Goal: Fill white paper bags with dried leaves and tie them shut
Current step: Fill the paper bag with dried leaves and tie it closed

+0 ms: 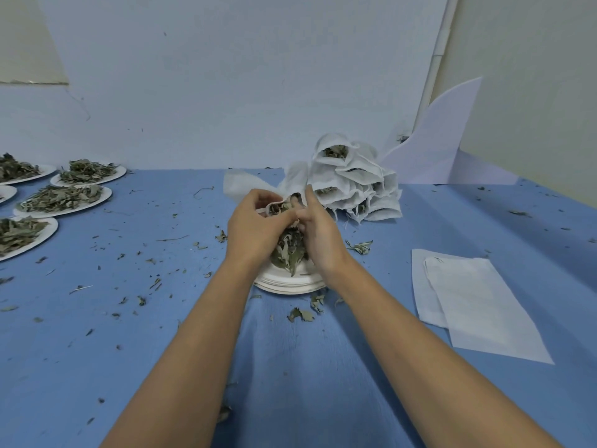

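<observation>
1. Blue cloth covers the table [290, 367], and both bare forearms reach forward across it and meet at its middle, over a stack of white plates [290, 283].
2. Left hand [255, 226]: back turned up, fingers curled, gripping the rim of the white paper bag [245, 185] and holding its mouth open between the two hands.
3. Right hand [319, 232]: index finger straight and pointing up beside the bag's mouth, thumb touching the left thumb, the other fingers curled. Whether they pinch the bag or leaves cannot be told.
4. Dried leaves [290, 253] lie heaped between the palms on the top plate; some show in the bag's mouth.
5. Filled bags [352, 179] are piled just behind the hands.
6. Flat empty bags [478, 302] lie to the right, and plates of leaves [64, 198] stand to the left.
</observation>
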{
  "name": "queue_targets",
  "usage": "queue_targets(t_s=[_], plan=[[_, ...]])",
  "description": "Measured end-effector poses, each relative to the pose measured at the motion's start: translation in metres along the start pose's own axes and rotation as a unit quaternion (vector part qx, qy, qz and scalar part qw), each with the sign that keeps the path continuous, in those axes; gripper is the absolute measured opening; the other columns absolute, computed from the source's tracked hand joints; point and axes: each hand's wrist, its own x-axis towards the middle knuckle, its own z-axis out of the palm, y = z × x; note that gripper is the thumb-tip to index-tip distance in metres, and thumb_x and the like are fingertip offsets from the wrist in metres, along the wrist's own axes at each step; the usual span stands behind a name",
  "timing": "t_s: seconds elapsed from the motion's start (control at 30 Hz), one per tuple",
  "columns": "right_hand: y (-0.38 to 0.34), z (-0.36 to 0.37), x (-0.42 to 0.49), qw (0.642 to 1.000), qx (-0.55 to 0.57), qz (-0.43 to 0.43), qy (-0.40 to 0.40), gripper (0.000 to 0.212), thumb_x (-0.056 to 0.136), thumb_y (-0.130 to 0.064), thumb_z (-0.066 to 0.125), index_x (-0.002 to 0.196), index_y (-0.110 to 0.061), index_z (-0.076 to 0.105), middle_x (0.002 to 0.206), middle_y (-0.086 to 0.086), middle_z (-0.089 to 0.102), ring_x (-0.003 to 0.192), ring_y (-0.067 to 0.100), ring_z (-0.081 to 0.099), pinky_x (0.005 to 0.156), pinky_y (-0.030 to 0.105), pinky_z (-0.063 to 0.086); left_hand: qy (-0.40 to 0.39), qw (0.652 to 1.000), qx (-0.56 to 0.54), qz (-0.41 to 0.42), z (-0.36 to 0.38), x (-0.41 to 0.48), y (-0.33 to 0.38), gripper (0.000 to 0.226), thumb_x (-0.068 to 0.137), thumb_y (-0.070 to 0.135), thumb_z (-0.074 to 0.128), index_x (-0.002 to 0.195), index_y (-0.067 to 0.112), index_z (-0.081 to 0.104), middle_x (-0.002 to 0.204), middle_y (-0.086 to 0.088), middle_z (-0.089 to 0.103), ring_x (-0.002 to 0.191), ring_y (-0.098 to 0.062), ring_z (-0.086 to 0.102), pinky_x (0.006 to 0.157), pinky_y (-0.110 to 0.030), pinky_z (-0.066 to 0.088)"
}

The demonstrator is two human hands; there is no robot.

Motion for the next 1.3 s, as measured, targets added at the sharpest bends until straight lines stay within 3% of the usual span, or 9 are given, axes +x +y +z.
queue_targets(t_s=[0.07,0.2,0.33,0.47,0.6,0.87,1.13,1.2,1.3], plan=[[0.003,0.000,0.002,1.000,0.001,-0.009,0.013,0.072,0.090,-0.043,0.040,0.152,-0.030,0.007,0.155,0.000,0.028,0.137,0.016,0.035,0.108,0.030,0.033,0.013,1.000,0.004,0.003,0.001,0.000,-0.001,0.028,0.073,0.025,0.079,0.088,0.032,0.057,0.089,0.022,0.058,0.092,-0.008,0.062,0.083,-0.029,0.052],[0.001,-0.002,-0.001,0.996,-0.053,-0.028,0.059,0.087,0.072,-0.056,0.044,0.149,-0.043,0.004,0.147,-0.002,0.041,0.131,0.019,0.044,0.112,0.043,0.029,0.029,0.999,0.024,0.013,0.002,-0.001,-0.004,0.030,0.073,0.022,0.080,0.081,0.034,0.054,0.087,0.023,0.056,0.095,-0.012,0.062,0.084,-0.030,0.050],[-0.003,-0.005,-0.004,0.996,-0.048,-0.056,0.049,0.071,0.090,-0.046,0.043,0.150,-0.039,0.006,0.123,-0.013,0.048,0.121,0.015,0.055,0.101,0.031,0.038,0.033,0.999,0.014,-0.006,0.000,0.001,-0.006,0.029,0.074,0.016,0.078,0.080,0.033,0.055,0.089,0.017,0.060,0.088,-0.011,0.064,0.084,-0.038,0.054],[-0.010,-0.009,0.000,0.994,-0.034,-0.050,0.090,0.043,0.098,-0.022,0.044,0.140,-0.026,0.036,0.123,-0.007,0.052,0.105,0.011,0.065,0.095,0.028,0.044,0.041,0.999,-0.018,-0.024,-0.003,0.004,-0.007,0.029,0.074,0.013,0.079,0.080,0.030,0.056,0.089,0.012,0.063,0.085,-0.012,0.065,0.085,-0.042,0.055],[-0.009,-0.019,0.002,0.964,-0.190,-0.088,0.162,0.025,0.094,-0.007,0.049,0.114,-0.015,0.062,0.112,-0.001,0.065,0.095,0.011,0.067,0.094,0.036,0.051,0.016,0.998,-0.056,-0.036,-0.001,0.004,-0.007,0.031,0.071,0.008,0.080,0.079,0.028,0.058,0.092,0.008,0.066,0.089,-0.013,0.066,0.087,-0.041,0.054],[-0.007,-0.024,0.005,0.920,-0.304,-0.186,0.161,0.018,0.091,-0.013,0.061,0.103,-0.015,0.074,0.088,-0.010,0.069,0.079,-0.006,0.060,0.071,0.002,0.042,-0.028,0.995,-0.088,-0.046,-0.004,0.003,-0.004,0.030,0.070,0.001,0.079,0.081,0.023,0.061,0.094,0.002,0.070,0.086,-0.015,0.068,0.079,-0.032,0.056],[0.000,-0.015,0.004,0.871,-0.417,-0.217,0.143,0.010,0.093,-0.015,0.053,0.087,-0.018,0.060,0.088,-0.008,0.056,0.088,0.010,0.050,0.073,0.019,0.031,0.094,0.989,-0.097,-0.067,0.004,0.002,-0.005,0.029,0.070,0.000,0.078,0.074,0.024,0.061,0.084,0.005,0.067,0.083,-0.008,0.064,0.071,-0.020,0.052],[0.000,-0.013,0.003,0.883,-0.405,-0.206,0.115,0.014,0.092,-0.014,0.053,0.081,-0.022,0.051,0.085,-0.010,0.052,0.083,0.006,0.047,0.068,0.017,0.030,0.129,0.984,-0.098,-0.077,0.006,0.002,-0.005,0.029,0.070,0.000,0.077,0.072,0.024,0.062,0.080,0.008,0.065,0.073,0.000,0.060,0.058,-0.008,0.047],[0.000,-0.011,0.001,0.922,-0.344,-0.157,0.083,0.015,0.093,-0.016,0.053,0.080,-0.022,0.050,0.085,-0.014,0.053,0.083,-0.001,0.049,0.065,0.011,0.034,0.184,0.973,-0.092,-0.101,0.009,0.002,-0.005,0.028,0.072,0.000,0.073,0.069,0.026,0.064,0.072,0.010,0.062,0.063,0.000,0.057,0.053,-0.011,0.045]])
